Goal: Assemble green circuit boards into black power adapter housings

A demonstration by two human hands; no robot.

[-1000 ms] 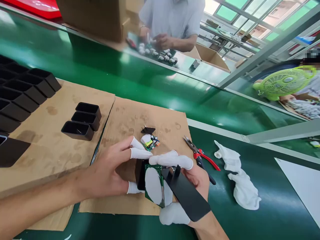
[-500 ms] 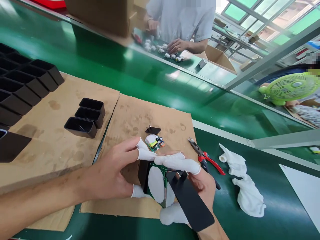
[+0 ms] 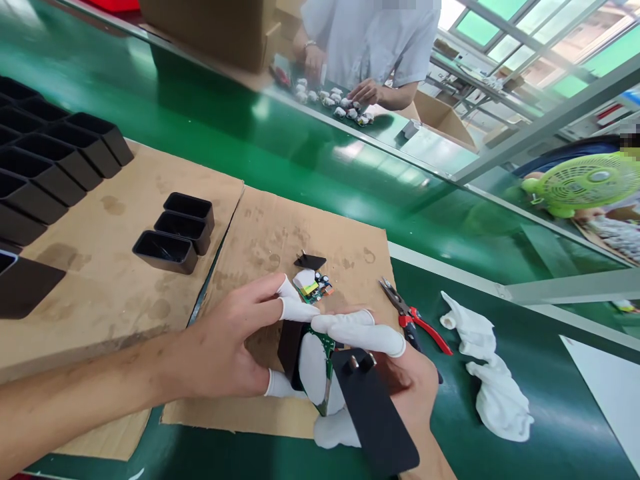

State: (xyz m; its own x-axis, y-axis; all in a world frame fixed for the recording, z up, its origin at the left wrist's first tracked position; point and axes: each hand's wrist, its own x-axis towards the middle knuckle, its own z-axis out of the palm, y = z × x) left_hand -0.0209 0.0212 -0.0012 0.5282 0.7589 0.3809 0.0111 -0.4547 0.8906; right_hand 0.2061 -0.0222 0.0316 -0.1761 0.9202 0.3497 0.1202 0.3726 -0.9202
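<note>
Between finger and thumb, my left hand [image 3: 240, 340] grips a black plastic case [image 3: 291, 347], its open side turned right. White finger cots cover the fingertips of both hands. Closed on a green circuit board [image 3: 326, 347] with white putty-like pads [image 3: 313, 370], my right hand [image 3: 400, 373] holds it at the mouth of the case, partly inside. A black cover plate with two plug pins [image 3: 375, 413] hangs at an angle beside the board, in front of my right palm. How the plate joins the board is hidden.
Beyond my hands, another circuit board [image 3: 313, 285] and pin plate [image 3: 310, 260] lie on cardboard [image 3: 350, 247]. Red-handled pliers [image 3: 417, 320] and white cloth pieces [image 3: 500, 393] are at right. Black cases [image 3: 175, 230] stand at left. Across the bench, a person [image 3: 370, 53] handles small white parts.
The board sits slightly deeper in the case. The pin plate has swung a little down and left with my right hand. My left hand keeps its grip.
</note>
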